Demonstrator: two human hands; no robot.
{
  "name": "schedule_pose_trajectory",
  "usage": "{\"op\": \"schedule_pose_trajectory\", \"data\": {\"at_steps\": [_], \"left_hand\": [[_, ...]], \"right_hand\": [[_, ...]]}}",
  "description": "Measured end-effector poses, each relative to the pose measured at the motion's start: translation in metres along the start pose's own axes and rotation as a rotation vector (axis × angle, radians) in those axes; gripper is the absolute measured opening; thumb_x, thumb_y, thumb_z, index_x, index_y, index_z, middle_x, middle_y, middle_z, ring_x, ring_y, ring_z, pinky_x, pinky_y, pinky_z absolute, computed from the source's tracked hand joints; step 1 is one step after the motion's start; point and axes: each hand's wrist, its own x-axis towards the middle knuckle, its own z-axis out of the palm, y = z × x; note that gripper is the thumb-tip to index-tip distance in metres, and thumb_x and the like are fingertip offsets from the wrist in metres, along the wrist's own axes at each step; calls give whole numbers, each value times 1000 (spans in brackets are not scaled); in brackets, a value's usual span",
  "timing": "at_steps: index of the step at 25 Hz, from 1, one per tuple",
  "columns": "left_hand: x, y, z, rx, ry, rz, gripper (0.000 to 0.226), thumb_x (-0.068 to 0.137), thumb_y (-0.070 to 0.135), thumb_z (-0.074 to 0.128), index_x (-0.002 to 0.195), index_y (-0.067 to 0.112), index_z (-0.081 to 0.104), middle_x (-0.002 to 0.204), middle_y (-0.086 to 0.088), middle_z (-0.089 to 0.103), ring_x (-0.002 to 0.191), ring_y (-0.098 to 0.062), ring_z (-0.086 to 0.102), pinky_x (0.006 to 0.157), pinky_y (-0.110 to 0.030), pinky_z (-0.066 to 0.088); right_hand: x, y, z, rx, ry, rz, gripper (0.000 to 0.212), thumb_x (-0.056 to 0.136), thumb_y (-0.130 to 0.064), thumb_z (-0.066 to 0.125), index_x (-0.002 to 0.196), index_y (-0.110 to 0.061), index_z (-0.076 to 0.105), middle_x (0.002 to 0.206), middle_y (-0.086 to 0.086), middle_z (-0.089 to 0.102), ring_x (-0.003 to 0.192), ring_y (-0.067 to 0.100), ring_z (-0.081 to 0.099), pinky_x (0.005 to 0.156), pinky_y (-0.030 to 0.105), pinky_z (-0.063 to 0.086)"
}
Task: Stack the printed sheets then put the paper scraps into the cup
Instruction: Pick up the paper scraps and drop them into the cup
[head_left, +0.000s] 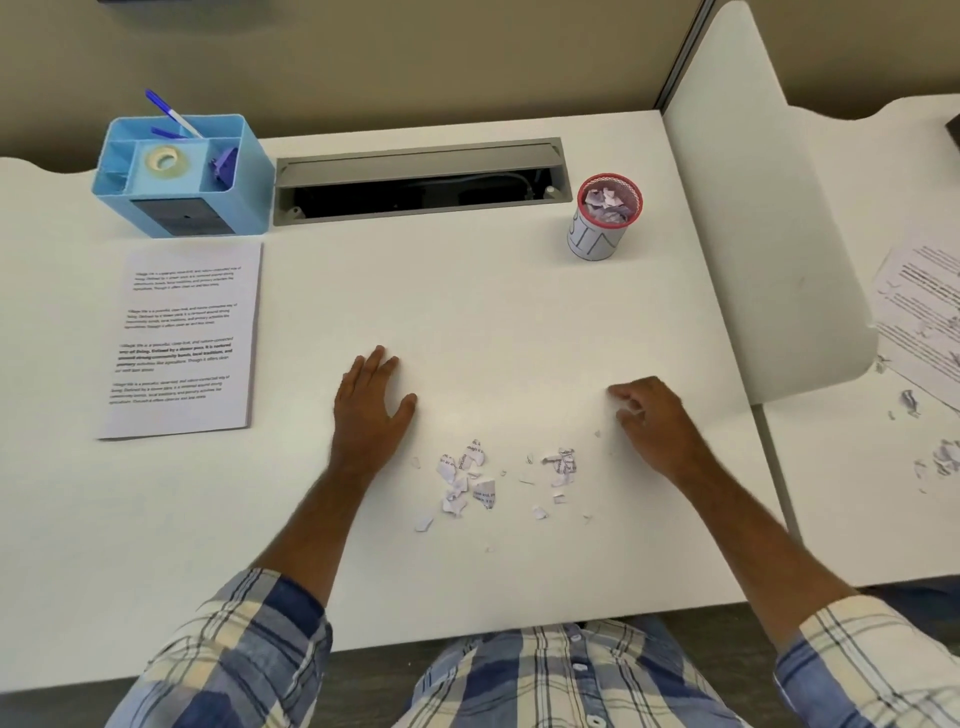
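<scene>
Paper scraps (470, 480) between hands (cup (602, 218) part-filled)

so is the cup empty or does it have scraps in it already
Not empty. The cup stands upright with crumpled paper scraps showing just under its red rim.

The tabletop (467, 322) is a smooth, matt white board. The printed sheets (182, 338) are plain matt paper, and the scraps (467, 478) are torn, crumpled bits of the same paper. The cup (605, 218) is red wire mesh, wrapped in a white paper sleeve. The organiser (176, 176) is smooth light-blue plastic with a slight sheen. The cable tray (421, 179) looks like dull grey metal. The sleeves (234, 649) are woven checked cloth.
</scene>
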Motion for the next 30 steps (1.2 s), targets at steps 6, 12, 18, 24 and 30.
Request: {"op": "schedule_pose_trajectory", "data": {"at_steps": [6,12,18,24,30], "left_hand": [[-54,2,-11,-15,-7,35,49,90,43,55,136,24,59,142,7,57,127,-26,54,108,-43,39],[-104,2,-12,-107,-70,-38,48,92,37,58,137,21,60,138,5,57,123,-25,54,107,-37,39],[-117,10,-14,-126,-208,-31,73,88,42,81,151,27,47,146,13,47,133,-12,42,114,-36,38],[-115,42,1,-31,-310,113,79,82,43,86,151,27,51,141,6,47,124,-17,45,104,-33,44],[-107,38,18,-152,-216,167,25,90,10,76,114,15,74,109,3,61,100,-20,64,88,-41,56]], "right_hand": [[-48,-18,49,-58,-160,-99,47,93,6,49,135,-11,63,119,3,56,114,25,56,106,39,46],[-67,-33,56,37,-213,-154,44,98,2,50,138,-14,60,123,-3,56,119,20,53,106,30,42],[-73,-40,41,-153,-466,-273,71,91,-41,73,153,-32,41,140,-14,38,125,9,34,101,22,32],[-78,-43,60,-290,-372,-433,39,95,-9,62,133,-20,64,125,0,54,111,20,51,85,36,52],[-73,-33,65,-333,-264,-527,21,87,-2,66,99,-18,72,100,-3,63,85,21,62,65,33,52]]}}
